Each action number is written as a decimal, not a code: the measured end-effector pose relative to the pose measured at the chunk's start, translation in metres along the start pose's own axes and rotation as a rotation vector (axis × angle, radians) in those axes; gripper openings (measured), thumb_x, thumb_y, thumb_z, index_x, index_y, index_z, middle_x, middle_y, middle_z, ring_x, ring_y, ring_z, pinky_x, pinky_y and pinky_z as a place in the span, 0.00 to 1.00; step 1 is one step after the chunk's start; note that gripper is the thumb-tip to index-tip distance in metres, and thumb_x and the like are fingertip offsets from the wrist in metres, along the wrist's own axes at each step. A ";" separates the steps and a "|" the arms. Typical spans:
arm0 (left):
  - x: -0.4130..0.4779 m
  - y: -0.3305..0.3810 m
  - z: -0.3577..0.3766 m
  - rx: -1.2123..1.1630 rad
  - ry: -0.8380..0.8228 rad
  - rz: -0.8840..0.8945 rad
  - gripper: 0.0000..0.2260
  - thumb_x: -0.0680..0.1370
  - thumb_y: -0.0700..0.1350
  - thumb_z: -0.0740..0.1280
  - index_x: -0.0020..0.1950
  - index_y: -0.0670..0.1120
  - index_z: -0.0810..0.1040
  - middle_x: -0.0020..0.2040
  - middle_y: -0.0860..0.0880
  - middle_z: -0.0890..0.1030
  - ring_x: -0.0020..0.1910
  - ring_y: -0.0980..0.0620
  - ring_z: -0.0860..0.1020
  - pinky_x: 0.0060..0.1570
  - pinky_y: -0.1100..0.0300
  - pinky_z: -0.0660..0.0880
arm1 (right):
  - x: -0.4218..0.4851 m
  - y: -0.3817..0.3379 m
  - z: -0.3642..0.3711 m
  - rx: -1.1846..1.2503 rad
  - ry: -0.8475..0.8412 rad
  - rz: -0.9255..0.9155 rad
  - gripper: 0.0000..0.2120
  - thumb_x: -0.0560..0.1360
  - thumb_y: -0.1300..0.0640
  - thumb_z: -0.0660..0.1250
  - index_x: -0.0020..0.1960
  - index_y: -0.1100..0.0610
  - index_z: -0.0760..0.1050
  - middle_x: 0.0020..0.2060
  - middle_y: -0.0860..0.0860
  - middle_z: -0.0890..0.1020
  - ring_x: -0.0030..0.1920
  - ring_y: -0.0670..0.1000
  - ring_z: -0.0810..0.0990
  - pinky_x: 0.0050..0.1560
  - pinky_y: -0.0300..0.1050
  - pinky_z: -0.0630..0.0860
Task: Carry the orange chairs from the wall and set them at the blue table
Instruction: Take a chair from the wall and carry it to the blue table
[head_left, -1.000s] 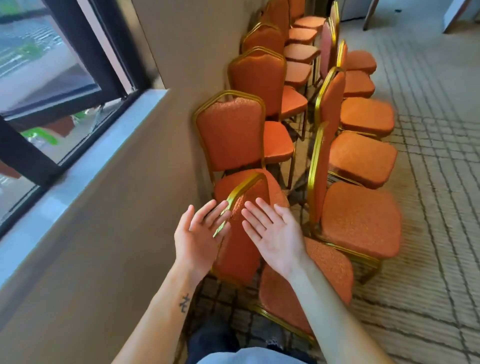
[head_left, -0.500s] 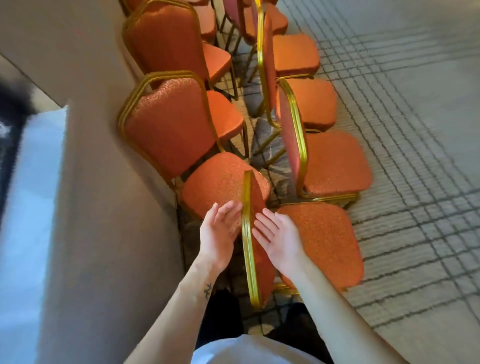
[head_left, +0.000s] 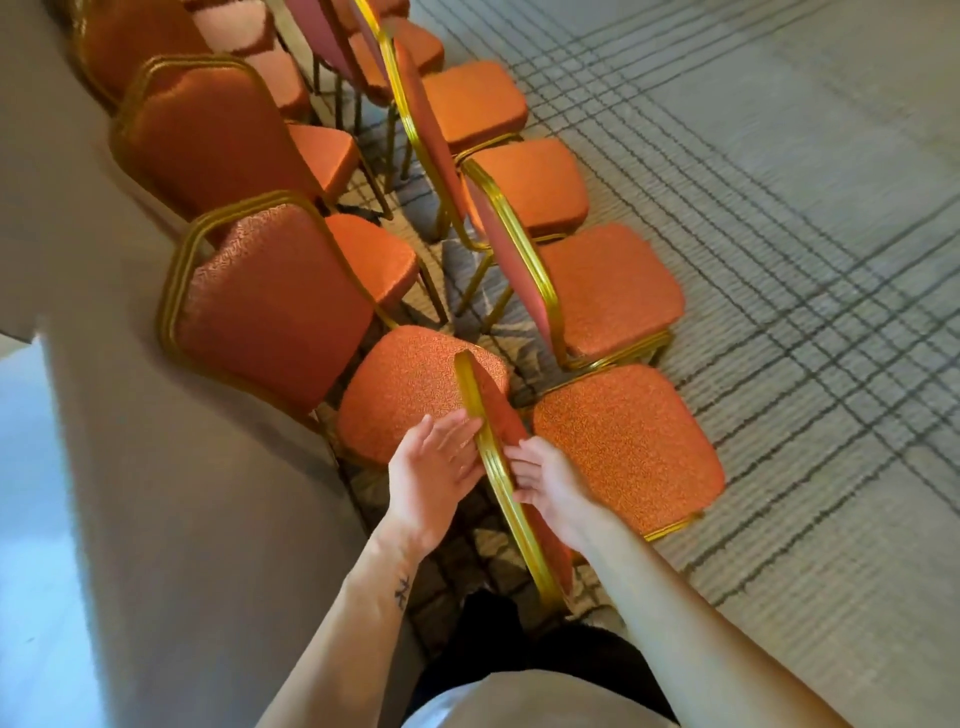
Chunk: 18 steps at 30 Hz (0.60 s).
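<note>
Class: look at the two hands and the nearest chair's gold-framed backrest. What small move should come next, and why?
Probably close both hands on the backrest. The left hand and right hand flank its gold frame with fingers spread open, so nothing is gripped yet, and the nearest orange chair cannot be lifted before it is.

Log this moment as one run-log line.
phase: reaching | left hand: open, beside chair backrest | right hand: open, opposite side | chair: not lifted

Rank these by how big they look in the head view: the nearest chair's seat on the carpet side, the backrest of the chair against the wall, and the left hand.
1. Backrest and nearest seat: they look alike, and nearness makes ranking them unsure.
2. Left hand: clearly smallest.
</note>
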<state>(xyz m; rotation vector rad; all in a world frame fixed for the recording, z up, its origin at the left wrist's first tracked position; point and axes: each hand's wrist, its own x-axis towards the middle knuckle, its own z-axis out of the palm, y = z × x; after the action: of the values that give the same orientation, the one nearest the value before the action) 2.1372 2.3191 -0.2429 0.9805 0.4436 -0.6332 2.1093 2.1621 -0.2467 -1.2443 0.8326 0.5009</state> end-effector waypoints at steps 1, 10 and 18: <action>-0.002 -0.003 0.007 0.052 0.003 0.020 0.24 0.83 0.57 0.56 0.70 0.43 0.77 0.67 0.45 0.82 0.68 0.45 0.78 0.75 0.37 0.63 | -0.002 0.000 -0.003 -0.002 0.005 -0.011 0.13 0.84 0.52 0.59 0.55 0.58 0.80 0.51 0.54 0.84 0.51 0.53 0.81 0.48 0.48 0.75; 0.000 -0.033 0.074 0.482 0.017 0.177 0.17 0.85 0.39 0.58 0.66 0.52 0.81 0.65 0.53 0.82 0.68 0.52 0.77 0.72 0.49 0.69 | -0.029 -0.016 -0.070 -0.030 0.034 -0.107 0.14 0.83 0.51 0.60 0.53 0.56 0.82 0.50 0.53 0.86 0.49 0.51 0.81 0.46 0.45 0.73; 0.017 -0.062 0.135 1.132 -0.221 0.437 0.32 0.73 0.31 0.59 0.69 0.62 0.72 0.81 0.61 0.59 0.81 0.55 0.41 0.78 0.51 0.32 | -0.049 -0.038 -0.139 -0.136 0.085 -0.204 0.17 0.78 0.47 0.66 0.52 0.60 0.83 0.40 0.52 0.84 0.37 0.48 0.79 0.36 0.41 0.72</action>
<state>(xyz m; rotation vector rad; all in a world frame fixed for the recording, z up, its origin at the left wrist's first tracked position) 2.1172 2.1719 -0.2249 1.9753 -0.4021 -0.5642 2.0692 2.0240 -0.1982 -1.4671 0.7425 0.3461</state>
